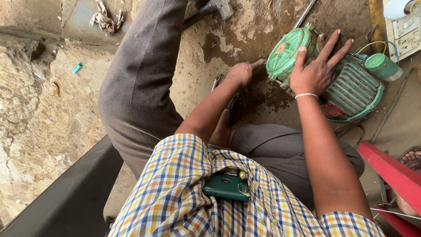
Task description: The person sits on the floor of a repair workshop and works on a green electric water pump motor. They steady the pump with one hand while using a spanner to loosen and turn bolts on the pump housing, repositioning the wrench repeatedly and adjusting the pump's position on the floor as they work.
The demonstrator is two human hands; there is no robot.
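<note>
A green ribbed electric motor pump (351, 90) lies on the dirty concrete floor, its round green end cover (286, 53) facing left. My right hand (316, 70) rests flat on top of it, fingers spread over the joint between cover and body. My left hand (241, 72) is closed around a thin tool whose tip (258, 62) touches the cover's left rim. A green capacitor cylinder (382, 66) with coloured wires sits on the motor's far side.
A small spanner (215, 82) lies on the floor by my left wrist. A hammer head (222, 7) lies at the top. A red metal bar (390, 173) crosses at the right. A black panel (70, 197) lies at the lower left.
</note>
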